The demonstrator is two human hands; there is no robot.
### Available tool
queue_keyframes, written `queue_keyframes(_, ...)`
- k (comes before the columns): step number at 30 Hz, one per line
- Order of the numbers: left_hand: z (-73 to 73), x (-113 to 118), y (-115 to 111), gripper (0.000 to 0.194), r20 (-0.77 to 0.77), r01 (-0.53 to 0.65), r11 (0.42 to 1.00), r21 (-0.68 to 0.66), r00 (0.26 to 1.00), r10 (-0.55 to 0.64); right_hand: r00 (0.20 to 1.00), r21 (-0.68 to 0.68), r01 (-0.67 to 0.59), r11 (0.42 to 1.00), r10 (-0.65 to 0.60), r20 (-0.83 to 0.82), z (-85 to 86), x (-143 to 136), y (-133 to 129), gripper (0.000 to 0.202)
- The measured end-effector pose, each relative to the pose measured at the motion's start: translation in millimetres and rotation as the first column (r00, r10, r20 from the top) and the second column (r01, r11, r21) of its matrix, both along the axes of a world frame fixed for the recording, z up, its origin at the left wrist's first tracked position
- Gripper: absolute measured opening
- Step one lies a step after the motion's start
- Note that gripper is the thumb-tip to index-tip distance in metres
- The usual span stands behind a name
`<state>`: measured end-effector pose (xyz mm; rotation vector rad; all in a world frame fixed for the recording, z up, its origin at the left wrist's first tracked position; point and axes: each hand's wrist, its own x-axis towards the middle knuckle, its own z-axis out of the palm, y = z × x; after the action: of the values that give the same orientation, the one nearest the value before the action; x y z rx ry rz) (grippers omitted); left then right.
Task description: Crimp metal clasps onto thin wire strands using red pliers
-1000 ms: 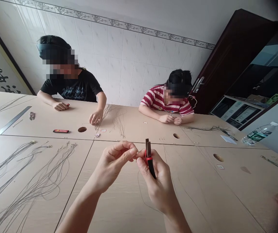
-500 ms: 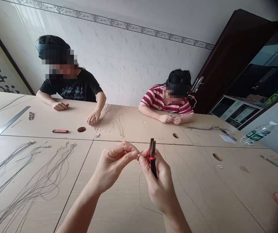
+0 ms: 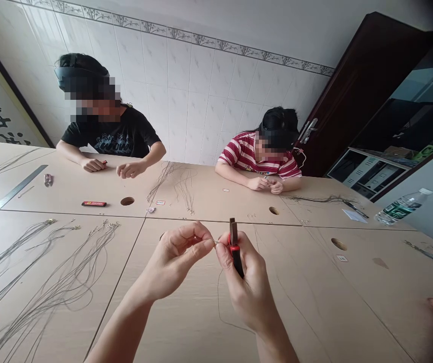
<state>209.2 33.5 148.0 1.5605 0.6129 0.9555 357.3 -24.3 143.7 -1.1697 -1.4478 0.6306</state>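
Across from you, a person in a black printed T-shirt [image 3: 116, 136] and a person in a red-and-white striped shirt [image 3: 245, 154] sit at the pale wooden worktop [image 3: 68, 191]. A long steel ruler [image 3: 17, 187] lies far left, a flat red-and-black case [image 3: 94, 204] beside a round cable hole [image 3: 127, 201]. Loose thin grey cords [image 3: 50, 282] fan out at your left. A clear plastic water bottle [image 3: 401, 207] lies on its side at right.

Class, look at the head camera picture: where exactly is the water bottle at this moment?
The water bottle lies on its side at the far right edge of the table, to the right of the person in the striped shirt, just below the dark cabinet.
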Motion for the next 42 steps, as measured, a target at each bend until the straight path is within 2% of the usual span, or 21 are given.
queue_keyframes(6, 1.1, -1.6, -1.3, 0.02, 0.047, 0.027, 0.999, -0.038, 0.999, -0.025, 1.0, 0.0, 0.006, 1.0, -0.006, 0.024, -1.7, 0.8, -0.7, 0.016)
queue_keyframes(10, 2.7, -3.6, -2.2, 0.019, 0.073, 0.066, 0.997, -0.038, 0.995, -0.063, 0.999, -0.011, -0.039, 0.999, 0.039, 0.004, -1.4, 2.0, -0.9, 0.017)
queue_keyframes(15, 2.4, -6.0, -2.4, 0.02, 0.019, 0.043, 0.999, -0.001, 0.999, -0.043, 0.999, -0.046, -0.05, 0.998, 0.049, -0.01, -1.2, 2.9, -0.1, 0.019)
queue_keyframes(19, 3.6, -7.5, -2.5, 0.02, 0.018, 0.099, 0.995, -0.011, 0.995, -0.099, 0.998, -0.056, -0.058, 0.997, 0.057, -0.028, -0.8, 2.0, -0.4, 0.021)
queue_keyframes(22, 5.6, -7.1, -2.4, 0.019, 0.071, 0.126, 0.99, -0.059, 0.99, -0.121, 0.994, -0.058, -0.097, 0.994, 0.094, -0.047, 1.3, 3.7, -1.2, 0.017)
queue_keyframes(25, 5.7, -6.6, -1.1, 0.02, 0.082, 0.137, 0.985, -0.101, 0.988, -0.129, 0.995, -0.073, -0.077, 0.994, 0.072, -0.066, 3.5, 9.4, -2.3, 0.016)
queue_keyframes(29, 3.1, -7.7, 1.3, 0.023, 0.005, 0.089, 0.993, -0.081, 0.996, -0.089, 0.998, -0.095, -0.051, 0.994, 0.046, -0.052, 3.8, 19.3, -2.8, 0.019)
queue_keyframes(35, 0.5, -8.4, 2.5, 0.025, -0.017, 0.1, 0.991, -0.085, 0.995, -0.101, 0.998, -0.077, 0.001, 0.997, -0.005, -0.06, 1.4, 24.1, -1.8, 0.02)
queue_keyframes(39, -2.3, -7.0, 4.1, 0.023, -0.036, 0.099, 0.995, -0.021, 0.994, -0.1, 0.998, -0.062, 0.003, 0.998, -0.007, -0.063, 0.7, 22.4, -2.0, 0.017)
queue_keyframes(42, -3.7, -5.6, 5.2, 0.021, -0.077, 0.04, 0.988, 0.146, 0.997, -0.029, 0.999, -0.046, -0.018, 0.999, 0.015, -0.049, 0.1, 21.2, -2.2, 0.015)
